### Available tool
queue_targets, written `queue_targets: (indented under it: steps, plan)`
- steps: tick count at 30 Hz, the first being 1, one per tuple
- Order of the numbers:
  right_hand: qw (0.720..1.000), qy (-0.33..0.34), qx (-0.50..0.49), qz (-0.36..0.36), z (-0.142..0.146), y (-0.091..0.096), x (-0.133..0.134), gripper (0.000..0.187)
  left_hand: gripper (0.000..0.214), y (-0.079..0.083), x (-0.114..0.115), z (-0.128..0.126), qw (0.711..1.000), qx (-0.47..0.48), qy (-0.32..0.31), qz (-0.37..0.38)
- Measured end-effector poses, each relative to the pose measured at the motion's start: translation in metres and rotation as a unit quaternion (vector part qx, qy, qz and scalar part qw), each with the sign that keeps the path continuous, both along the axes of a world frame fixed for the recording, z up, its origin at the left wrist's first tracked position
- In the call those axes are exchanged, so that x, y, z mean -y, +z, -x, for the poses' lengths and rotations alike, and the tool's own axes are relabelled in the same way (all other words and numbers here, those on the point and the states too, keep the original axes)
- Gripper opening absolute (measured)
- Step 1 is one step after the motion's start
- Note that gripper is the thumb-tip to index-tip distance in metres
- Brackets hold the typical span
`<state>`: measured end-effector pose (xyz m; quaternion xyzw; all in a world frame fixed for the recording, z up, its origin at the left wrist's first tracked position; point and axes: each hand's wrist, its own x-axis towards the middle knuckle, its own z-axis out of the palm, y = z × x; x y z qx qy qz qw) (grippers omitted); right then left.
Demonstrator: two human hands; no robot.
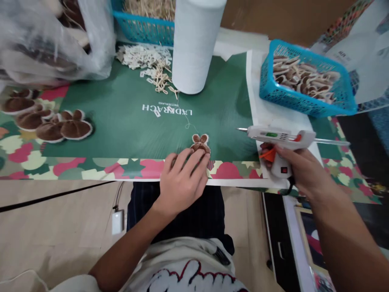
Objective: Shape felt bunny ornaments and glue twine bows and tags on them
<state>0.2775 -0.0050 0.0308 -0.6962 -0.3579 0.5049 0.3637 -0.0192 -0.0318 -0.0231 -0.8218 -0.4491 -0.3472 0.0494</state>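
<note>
My left hand (184, 178) is at the table's front edge, its curled fingers over a small brown bunny-shaped plush piece (199, 140) with white trim. The two ears stick out beyond the fingertips; the lower part of the piece is hidden under them. In my right hand (299, 168) is a white hot glue gun (281, 137), held by its handle with fingers round the orange trigger. Its metal nozzle points left, and a clear glue stick juts from the back. A thin glue strand lies on the green mat (130, 129) near the ears.
Several brown plush bunny pieces (75, 127) lie overlapping at left, below a plastic bag (60, 44). Small tags and cream loops (146, 59) are heaped by a white cylinder (196, 44). Blue baskets stand at the back (142, 26) and the right (304, 101), the latter holding brown pieces.
</note>
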Motion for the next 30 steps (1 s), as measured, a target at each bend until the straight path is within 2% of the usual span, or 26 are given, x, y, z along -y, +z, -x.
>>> queue_targets:
  steps: [2,4,6,8,9,10,12,14,15,18,20,22,25,27,30]
  plan:
    - [0.996,0.007,0.073,0.042,-0.012,0.0,-0.006,0.046,0.032,0.004,0.002,0.001,1.0,-0.009,0.003,0.02]
    - [0.975,0.038,0.206,0.072,-0.022,0.005,-0.01,0.059,0.031,0.009,0.005,0.003,0.999,-0.014,0.011,0.035]
    - [0.921,0.081,0.377,0.059,-0.027,0.014,-0.011,0.061,0.029,0.011,0.008,0.006,0.999,-0.011,0.021,0.043]
    - [0.846,0.1,0.523,0.031,-0.024,0.026,-0.011,0.056,0.03,0.013,0.012,0.01,0.998,-0.003,0.032,0.05]
    - [0.818,0.103,0.565,0.013,-0.018,0.033,-0.011,0.052,0.03,0.013,0.014,0.013,0.998,-0.001,0.037,0.054]
    - [0.803,0.108,0.587,-0.015,-0.008,0.039,-0.013,0.046,0.031,0.013,0.016,0.016,0.998,0.001,0.043,0.056]
    - [0.804,0.146,0.567,-0.102,0.023,0.049,-0.021,0.034,0.031,0.013,0.02,0.022,0.997,0.008,0.053,0.053]
    - [0.824,0.224,0.473,-0.216,0.066,0.056,-0.038,0.029,0.03,0.014,0.024,0.03,0.997,0.016,0.057,0.053]
    - [0.824,0.264,0.426,-0.264,0.089,0.057,-0.049,0.029,0.029,0.014,0.024,0.035,0.996,0.023,0.059,0.055]
    - [0.805,0.368,0.359,-0.294,0.144,0.048,-0.084,0.021,0.02,0.014,0.022,0.055,0.993,0.055,0.081,0.063]
    - [0.789,0.412,0.347,-0.295,0.163,0.036,-0.095,0.017,0.014,0.012,0.017,0.071,0.988,0.098,0.106,0.055]
    - [0.794,0.448,0.296,-0.285,0.173,0.022,-0.09,0.016,0.014,0.009,0.012,0.085,0.981,0.15,0.12,0.036]
    - [0.822,0.459,0.211,-0.264,0.182,0.003,-0.062,0.017,0.017,0.005,0.009,0.096,0.971,0.202,0.128,0.009]
    - [0.829,0.442,0.207,-0.274,0.191,-0.008,-0.045,0.023,0.018,0.003,0.009,0.097,0.968,0.211,0.136,-0.002]
    - [0.817,0.42,0.236,-0.316,0.208,-0.019,-0.033,0.03,0.018,0.003,0.011,0.095,0.967,0.214,0.141,-0.003]
